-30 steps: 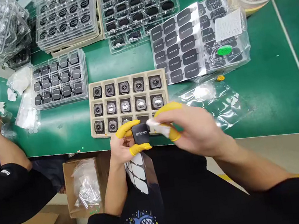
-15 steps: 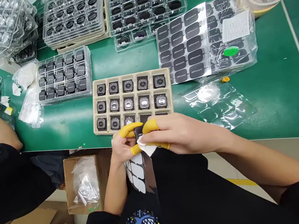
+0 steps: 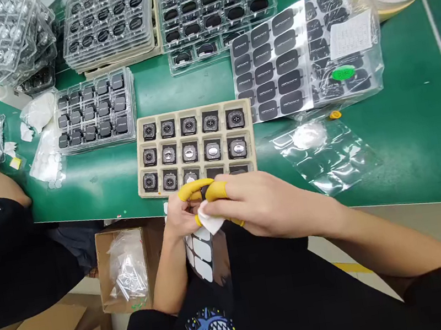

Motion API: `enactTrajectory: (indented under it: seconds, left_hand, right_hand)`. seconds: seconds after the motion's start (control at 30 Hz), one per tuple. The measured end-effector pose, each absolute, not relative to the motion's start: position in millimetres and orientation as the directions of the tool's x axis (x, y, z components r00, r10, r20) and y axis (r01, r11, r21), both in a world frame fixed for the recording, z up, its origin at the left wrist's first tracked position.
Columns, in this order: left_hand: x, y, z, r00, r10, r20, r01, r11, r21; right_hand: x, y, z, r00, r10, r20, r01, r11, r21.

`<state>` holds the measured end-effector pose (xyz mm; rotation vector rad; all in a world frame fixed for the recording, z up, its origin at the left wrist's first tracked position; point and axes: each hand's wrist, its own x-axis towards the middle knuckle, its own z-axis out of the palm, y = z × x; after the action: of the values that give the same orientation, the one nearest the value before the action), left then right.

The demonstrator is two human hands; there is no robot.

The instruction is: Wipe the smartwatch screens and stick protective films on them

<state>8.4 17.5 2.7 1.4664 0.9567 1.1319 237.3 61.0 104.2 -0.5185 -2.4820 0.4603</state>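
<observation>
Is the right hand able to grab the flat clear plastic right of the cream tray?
Probably yes: nothing seems to stand between the right hand and the flat clear plastic, though the hand holds a white cloth, which it may need to put down first.

Left forearm (image 3: 168, 276) steep; left hand (image 3: 180, 216) curled, gripping between fingers (image 3: 194, 188) and thumb. Right forearm (image 3: 376, 238) slants in from lower right; right hand (image 3: 266, 202) back-up, pinching. Both hands' yellow-covered fingertips (image 3: 216, 191) close together.
</observation>
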Motion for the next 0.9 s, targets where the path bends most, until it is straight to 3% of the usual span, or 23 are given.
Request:
enactTrajectory:
  seconds: [0.1,0.2,0.3,0.37,0.53,0.7,0.8,0.9]
  left_hand:
    - [7.2,13.6,-1.7,0.292,0.946,0.138,0.021,-0.151,0.988]
    - [5.4,11.7,0.8,0.268,0.96,0.083,-0.003,-0.086,0.996]
    - [4.9,13.4,6.5,0.24,0.969,0.053,-0.054,-0.041,0.998]
    - [6.5,15.5,8.7,0.226,0.973,0.05,-0.088,-0.03,0.996]
    - [10.2,18.8,7.5,0.171,0.984,0.049,-0.095,-0.033,0.995]
    - [4.8,17.6,5.6,0.182,0.983,-0.014,-0.135,0.039,0.99]
    - [3.3,17.4,6.2,0.172,0.985,-0.022,-0.169,0.052,0.984]
    - [5.4,19.5,7.1,0.182,0.983,-0.017,-0.145,0.044,0.988]
  right_hand:
    - [260.1,72.3,112.8,-0.876,0.372,0.308,0.157,0.822,-0.548]
    - [287.9,82.6,119.1,-0.873,0.434,0.223,0.248,0.788,-0.564]
    - [293.7,81.0,118.2,-0.719,0.612,0.328,0.366,0.735,-0.57]
    - [281.8,73.9,113.6,-0.611,0.663,0.432,0.38,0.725,-0.575]
    - [241.2,62.7,98.2,-0.711,0.482,0.513,0.31,0.869,-0.387]
    - [248.2,72.2,87.8,-0.676,0.59,0.443,0.54,0.804,-0.247]
    - [258.2,71.8,86.5,-0.562,0.648,0.514,0.572,0.753,-0.325]
    - [252.3,65.8,88.8,-0.496,0.633,0.594,0.486,0.769,-0.415]
